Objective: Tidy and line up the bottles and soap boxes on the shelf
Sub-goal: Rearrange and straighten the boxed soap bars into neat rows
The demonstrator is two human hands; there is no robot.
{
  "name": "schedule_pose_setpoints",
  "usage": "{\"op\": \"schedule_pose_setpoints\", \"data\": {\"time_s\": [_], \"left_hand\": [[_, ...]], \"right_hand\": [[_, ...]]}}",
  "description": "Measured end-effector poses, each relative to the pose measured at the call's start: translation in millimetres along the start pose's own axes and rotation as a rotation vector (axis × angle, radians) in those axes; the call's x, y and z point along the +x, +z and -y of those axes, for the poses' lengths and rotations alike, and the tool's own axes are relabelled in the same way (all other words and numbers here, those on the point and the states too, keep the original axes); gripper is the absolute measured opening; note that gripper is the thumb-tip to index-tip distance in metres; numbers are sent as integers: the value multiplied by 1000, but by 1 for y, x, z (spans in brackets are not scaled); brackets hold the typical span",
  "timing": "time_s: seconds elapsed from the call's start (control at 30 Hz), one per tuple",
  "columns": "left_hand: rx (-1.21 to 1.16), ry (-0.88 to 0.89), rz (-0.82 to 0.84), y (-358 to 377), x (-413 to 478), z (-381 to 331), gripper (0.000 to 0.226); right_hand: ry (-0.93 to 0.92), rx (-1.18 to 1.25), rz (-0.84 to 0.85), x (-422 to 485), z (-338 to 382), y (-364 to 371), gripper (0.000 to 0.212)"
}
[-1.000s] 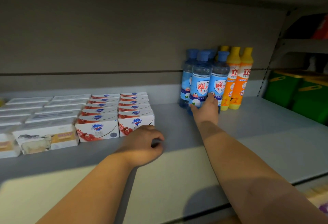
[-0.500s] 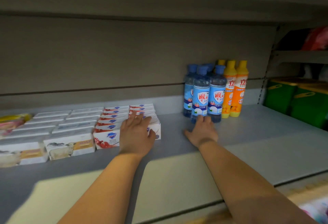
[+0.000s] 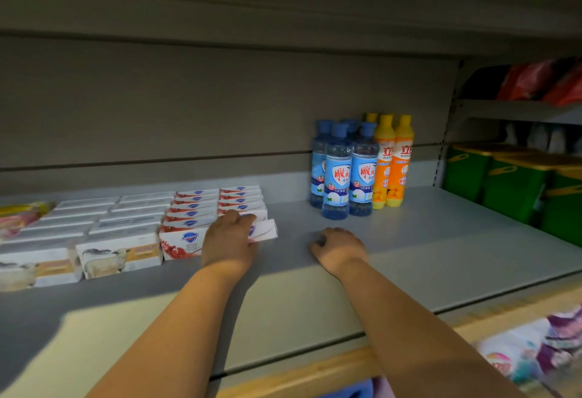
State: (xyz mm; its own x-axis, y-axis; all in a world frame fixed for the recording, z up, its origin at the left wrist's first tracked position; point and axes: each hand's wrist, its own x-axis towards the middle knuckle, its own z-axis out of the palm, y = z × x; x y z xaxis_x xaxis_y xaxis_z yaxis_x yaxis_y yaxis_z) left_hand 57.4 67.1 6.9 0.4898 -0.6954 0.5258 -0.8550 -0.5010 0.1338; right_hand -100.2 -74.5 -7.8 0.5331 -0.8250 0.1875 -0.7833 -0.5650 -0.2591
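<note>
Left hand [image 3: 228, 240] lies over the front soap box [image 3: 266, 230] of the rightmost red-and-white column. Its fingers [image 3: 239, 218] are draped across the box top; can't tell if the thumb clamps it or the hand just presses. That box sits skewed, right end swung out past its column, left part hidden under the hand

Right hand [image 3: 340, 248] rests on the bare shelf [image 3: 441, 240] between the boxes and the bottles, fingers loosely curled, holding nothing, apart from the bottles

Red-and-white soap boxes [image 3: 195, 208]: two columns running to the back wall, look square apart from the skewed front one. White soap boxes [image 3: 126, 218] to their left also sit in rows, front ones blurred. The far-left packs [image 3: 19, 215] are too blurred to judge

Blue bottles [image 3: 363, 174] are upright in a tight cluster near the back wall, touching the orange bottles [image 3: 393, 161] on their right. The front blue bottle [image 3: 336, 177] stands a bit ahead of its neighbour, so that front row is not flush

Progress, as a judgement: mostly tidy, late stage. Step in hand looks like squaring the skewed box back into its column. Likely left: evening out the blue bottles' front line, maybe checking the left end

Green bins [image 3: 504, 183] in the next bay are not part of this
</note>
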Motion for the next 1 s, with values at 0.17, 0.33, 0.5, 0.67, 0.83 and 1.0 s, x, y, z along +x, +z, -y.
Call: {"op": "schedule_pose_setpoints", "data": {"time_s": [0.17, 0.33, 0.5, 0.67, 0.83, 1.0], "left_hand": [[-239, -123, -176, -15, 3, -6, 40], [-1283, -502, -139, -43, 4, -20, 15], [-1701, -547, 291, -39, 3, -17, 21], [-1268, -378, 266, -19, 1, -19, 9], [-1191, -212, 219, -14, -2, -28, 20], [-1245, -167, 256, -17, -2, -30, 23]], "right_hand": [[32, 251, -22, 4, -6, 2, 23], [97, 767, -161, 5, -14, 1, 10], [-62, 1147, -109, -8, -5, -8, 7], [-67, 1396, 101, -18, -4, -24, 25], [-211, 1248, 241, -21, 4, -22, 26], [-162, 1429, 368, -18, 4, -24, 26]]}}
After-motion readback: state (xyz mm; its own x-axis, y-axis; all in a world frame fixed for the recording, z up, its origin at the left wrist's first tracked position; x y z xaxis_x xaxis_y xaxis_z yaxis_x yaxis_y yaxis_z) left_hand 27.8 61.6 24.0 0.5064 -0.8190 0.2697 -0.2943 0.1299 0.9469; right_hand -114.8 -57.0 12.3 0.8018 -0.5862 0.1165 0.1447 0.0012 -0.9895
